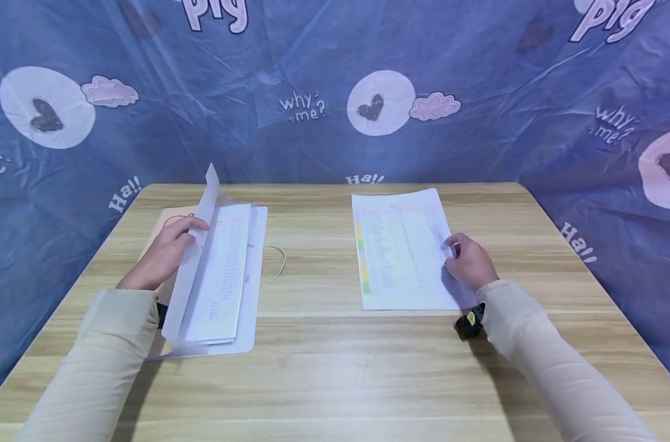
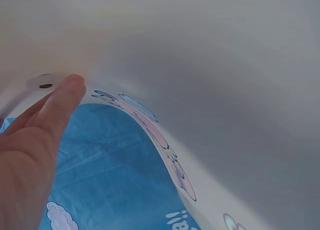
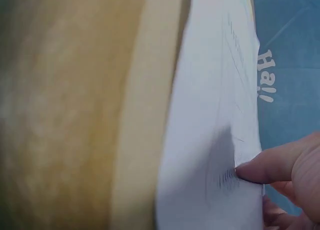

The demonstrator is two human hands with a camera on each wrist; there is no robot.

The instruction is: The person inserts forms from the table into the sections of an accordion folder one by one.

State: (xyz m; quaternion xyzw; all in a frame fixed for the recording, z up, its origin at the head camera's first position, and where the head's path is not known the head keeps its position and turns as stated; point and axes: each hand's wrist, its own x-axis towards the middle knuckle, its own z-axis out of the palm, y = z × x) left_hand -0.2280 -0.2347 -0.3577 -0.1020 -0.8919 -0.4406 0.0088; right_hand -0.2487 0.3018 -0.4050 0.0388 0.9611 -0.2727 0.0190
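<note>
At the left, my left hand (image 1: 166,248) holds up the white cover (image 1: 188,282) of a document folder by its edge. In the left wrist view a fingertip lies beside a small button hole on that cover. Printed sheets (image 1: 219,270) lie inside, on the folder's pale backing (image 1: 256,288). My right hand (image 1: 472,263) pinches the right edge of a printed paper sheet (image 1: 401,258) with coloured tabs down its left side. In the right wrist view the thumb (image 3: 265,167) presses the paper's printed face, with fingers curled below.
The folder lies over a peach-coloured sleeve (image 1: 157,242) with a thin cord, and an elastic loop (image 1: 282,264) sticks out to its right. Wood-grain tabletop (image 1: 313,362) spreads between and in front of the papers. A blue patterned cloth (image 1: 291,147) hangs behind the table.
</note>
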